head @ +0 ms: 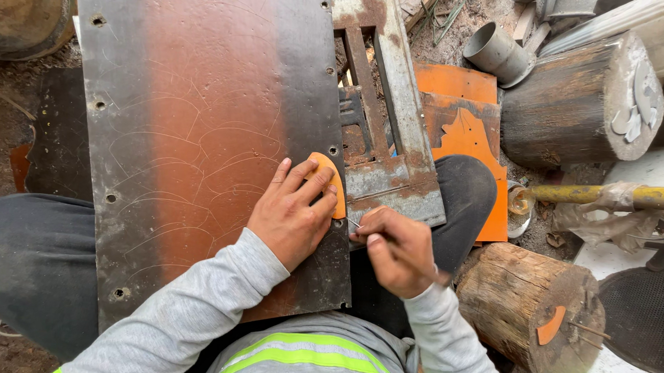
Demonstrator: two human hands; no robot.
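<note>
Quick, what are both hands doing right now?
Left hand: open, flat, pressing an orange template onto the metal sheet.
Right hand: closed, holding a thin scriber.

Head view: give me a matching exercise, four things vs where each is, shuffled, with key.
Things:
1. orange template
2. metal sheet
3. scribing tool
4. grey pipe piece

Places:
A. on the ground, top right, beside a log
B. pinched in the right hand
C. across the person's lap
D. pressed flat under the left hand

Pairs: 1-D, 2-C, 3-B, 4-A
</note>
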